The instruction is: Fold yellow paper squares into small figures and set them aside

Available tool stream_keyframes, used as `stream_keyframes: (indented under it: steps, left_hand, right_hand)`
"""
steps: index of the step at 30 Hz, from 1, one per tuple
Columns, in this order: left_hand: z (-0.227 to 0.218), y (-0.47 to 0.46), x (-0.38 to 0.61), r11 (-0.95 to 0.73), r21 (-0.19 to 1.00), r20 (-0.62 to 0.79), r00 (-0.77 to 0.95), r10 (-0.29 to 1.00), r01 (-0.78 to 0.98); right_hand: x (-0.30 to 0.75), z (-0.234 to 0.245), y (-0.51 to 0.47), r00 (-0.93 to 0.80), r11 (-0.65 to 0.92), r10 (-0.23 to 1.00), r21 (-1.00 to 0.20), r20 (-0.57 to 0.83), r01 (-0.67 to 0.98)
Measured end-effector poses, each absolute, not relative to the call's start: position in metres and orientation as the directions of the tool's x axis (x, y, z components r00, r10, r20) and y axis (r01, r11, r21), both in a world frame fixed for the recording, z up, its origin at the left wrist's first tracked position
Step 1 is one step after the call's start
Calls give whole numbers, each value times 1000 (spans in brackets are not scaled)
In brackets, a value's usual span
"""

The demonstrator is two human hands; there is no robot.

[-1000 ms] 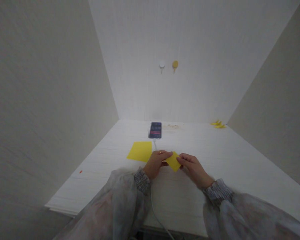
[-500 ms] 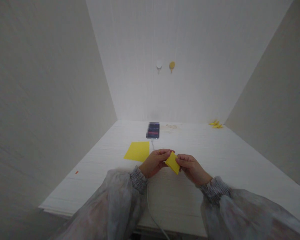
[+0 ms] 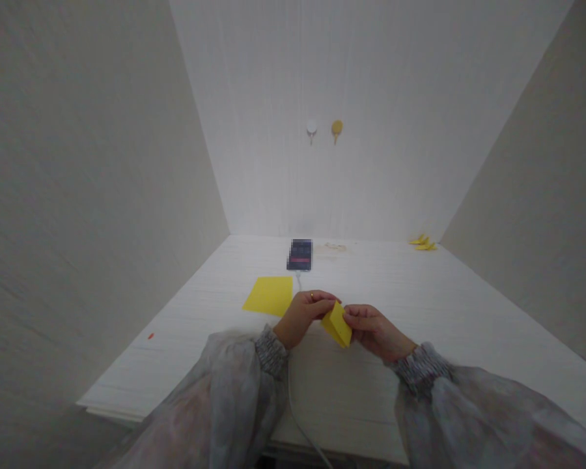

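Centrally, folded yellow paper [image 3: 340, 326] held over the near part of the white table [image 3: 469, 319], its layers slightly parted along the lower left. Grip: left hand [image 3: 303, 317] clamped on its upper-left edge, right hand [image 3: 377, 331] pinching its right edge. Flat yellow sheet [image 3: 268, 294] beside left hand. Beyond: blurred dark device [image 3: 300, 255], cable [image 3: 297, 420]; yellow pieces [image 3: 424, 243] near far-right corner.

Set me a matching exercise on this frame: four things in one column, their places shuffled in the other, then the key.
Things
1. folded yellow paper
2. flat yellow sheet
3. small yellow pieces
4. gold-coloured hook

Places
A. at the far right corner of the table
B. on the back wall
C. on the table, mostly left of the hands
D. between the left hand and the right hand

Pairs: 1-D, 2-C, 3-A, 4-B
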State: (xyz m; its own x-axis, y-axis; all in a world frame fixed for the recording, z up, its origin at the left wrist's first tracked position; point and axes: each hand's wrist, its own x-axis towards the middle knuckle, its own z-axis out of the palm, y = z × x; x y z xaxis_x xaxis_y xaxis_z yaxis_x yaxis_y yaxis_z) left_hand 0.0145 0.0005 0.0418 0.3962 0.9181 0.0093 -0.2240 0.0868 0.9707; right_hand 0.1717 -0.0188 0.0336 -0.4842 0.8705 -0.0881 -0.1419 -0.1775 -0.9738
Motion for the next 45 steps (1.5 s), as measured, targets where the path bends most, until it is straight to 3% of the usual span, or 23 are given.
stream_keyframes:
  steps: [3,6,10,13,16,24,32,37,45]
  left_hand:
    - [42,3,14,-33,996,57,299,953,-85]
    - [40,7,14,-64,998,65,188,980,-9]
    - [36,12,13,-100,989,93,73,993,107]
    - [34,11,14,-131,965,126,36,991,227]
    - [33,7,16,-161,937,151,55,987,310]
    - [33,5,16,-191,928,150,148,977,319]
    - [29,12,13,-193,939,124,246,961,284]
    - [28,14,11,-136,960,47,339,940,244]
    - [31,12,10,-49,981,-17,338,941,187]
  right_hand:
    - [168,36,-19,-477,-90,877,-994,-52,-57]
    - [165,36,-20,-375,171,916,-984,138,55]
    - [162,35,-27,-329,551,826,-780,458,296]
    - [156,36,-33,-343,648,761,-631,550,427]
    - [151,36,-34,-281,617,774,-576,567,536]
    - [161,37,-25,-158,435,882,-637,445,636]
    - [170,36,-19,-97,305,950,-814,297,493]
    - [174,34,-15,-106,299,953,-837,283,458]
    - [176,28,-13,-182,357,934,-825,307,438]
